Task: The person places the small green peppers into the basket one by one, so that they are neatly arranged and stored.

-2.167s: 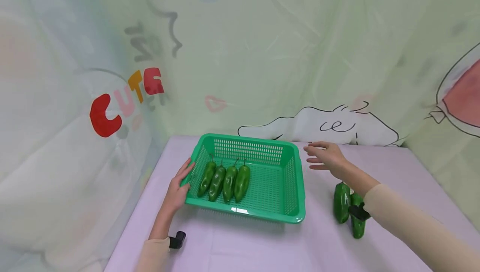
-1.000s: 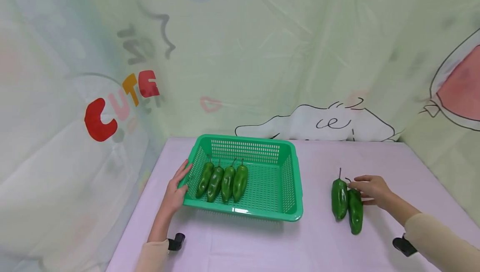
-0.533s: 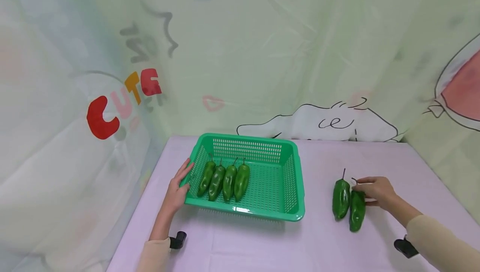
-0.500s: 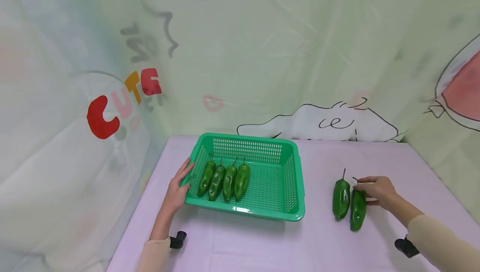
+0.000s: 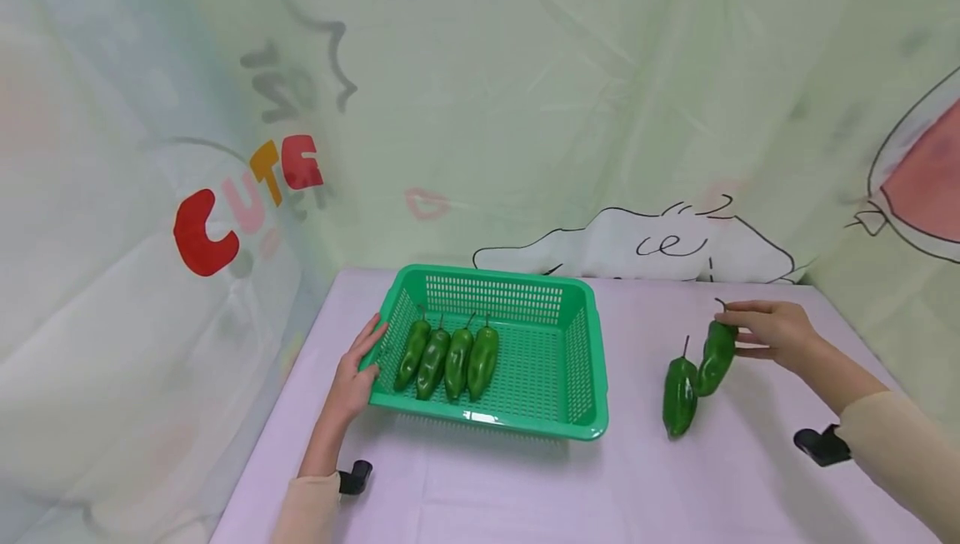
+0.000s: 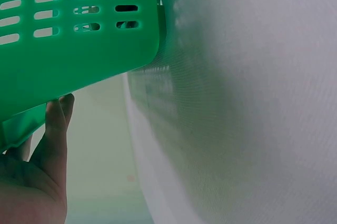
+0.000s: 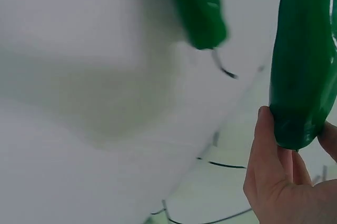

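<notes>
My right hand (image 5: 776,334) pinches a long green pepper (image 5: 717,356) by its stem end, its body hanging tilted above the table. In the right wrist view, thumb and fingers grip that pepper (image 7: 303,61) from either side. Another green pepper (image 5: 679,396) lies on the cloth just left of it, stem pointing away. On the other side, my left hand (image 5: 352,377) holds the left rim of a green plastic basket (image 5: 495,419). The left wrist view has the basket's slotted wall (image 6: 100,50) close up, with the hand (image 6: 39,176) at its rim.
Inside the basket, several green peppers (image 5: 456,365) lie side by side on the left half, stems toward the back. A pale lilac cloth (image 5: 525,494) covers the table. Printed fabric (image 5: 510,111) hangs behind and at both sides.
My right hand came from beside the basket to the two peppers on the cloth, took hold of the right one and raised it up and back. The left hand stays on the basket.
</notes>
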The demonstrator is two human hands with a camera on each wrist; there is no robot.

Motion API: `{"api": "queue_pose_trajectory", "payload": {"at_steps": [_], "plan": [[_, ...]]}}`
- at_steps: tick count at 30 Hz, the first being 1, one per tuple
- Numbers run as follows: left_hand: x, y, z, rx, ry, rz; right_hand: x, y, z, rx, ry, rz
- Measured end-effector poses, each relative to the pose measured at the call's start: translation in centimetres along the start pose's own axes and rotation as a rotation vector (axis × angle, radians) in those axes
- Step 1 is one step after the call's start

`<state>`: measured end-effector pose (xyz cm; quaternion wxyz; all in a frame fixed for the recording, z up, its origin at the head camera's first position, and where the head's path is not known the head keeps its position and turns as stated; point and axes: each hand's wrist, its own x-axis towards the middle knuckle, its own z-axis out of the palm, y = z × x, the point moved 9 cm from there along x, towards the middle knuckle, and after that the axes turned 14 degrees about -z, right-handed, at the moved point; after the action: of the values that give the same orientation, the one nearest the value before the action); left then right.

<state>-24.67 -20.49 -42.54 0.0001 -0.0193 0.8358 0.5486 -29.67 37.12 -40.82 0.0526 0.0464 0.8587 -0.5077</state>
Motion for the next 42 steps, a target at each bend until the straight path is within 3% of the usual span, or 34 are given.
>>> {"api": "queue_pose_trajectory", "payload": {"at_steps": [5,9,14,21,25,28,35,42], "plan": [[-0.2,-0.3,-0.2,-0.003,0.002,-0.011,1.1,-3.8,0.2,0.093,-0.002,-0.041],[-0.4,-0.5,-0.4,-0.001,0.006,-0.015,1.9,-6.2,1.8,0.158,-0.036,-0.043],[-0.1,-1.0,-0.6,-0.011,0.012,-0.015,3.0,-8.1,5.6,0.155,-0.072,-0.057],[1.7,-3.8,-0.2,-0.04,0.028,-0.005,3.9,-11.0,11.8,0.191,-0.132,-0.086],[2.2,-4.5,0.1,-0.031,0.028,-0.002,4.2,-12.6,14.8,0.219,-0.153,-0.091],[2.1,-4.1,0.3,-0.042,0.018,-0.005,4.5,-13.4,16.6,0.231,-0.165,-0.093],[0.5,-0.6,0.1,-0.034,-0.003,-0.014,5.2,-14.2,19.5,0.258,-0.171,-0.085],[0.3,-0.1,0.0,-0.046,0.011,-0.015,5.5,-13.9,22.5,0.252,-0.214,-0.111]]}}
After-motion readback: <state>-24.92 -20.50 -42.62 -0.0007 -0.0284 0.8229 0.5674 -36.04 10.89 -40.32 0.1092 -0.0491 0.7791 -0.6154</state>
